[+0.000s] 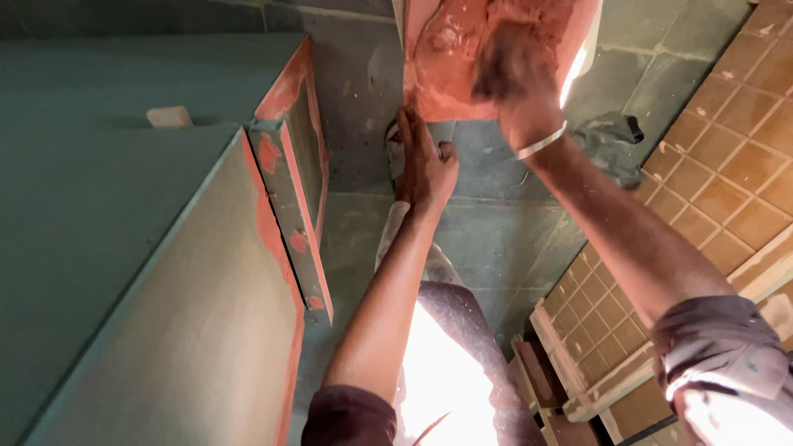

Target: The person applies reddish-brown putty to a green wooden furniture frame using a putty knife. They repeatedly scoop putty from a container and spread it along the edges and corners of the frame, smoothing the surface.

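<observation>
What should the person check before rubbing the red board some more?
1. Left hand steadying the red-coated board at its lower edge: ok; the fingers press there, and something pale shows under the palm.
2. Right hand on the board's face: cannot tell how its grip stands; it is blurred.
3. What the right hand holds: cannot tell, for the same blur.
4. Red coating spread evenly: not ok; it looks lumpy and patchy.
5. Bangle on the right wrist away from the red stuff: ok; it sits below the board's edge.
6. Grey-green panel with red edges apart from both arms: ok.
</observation>
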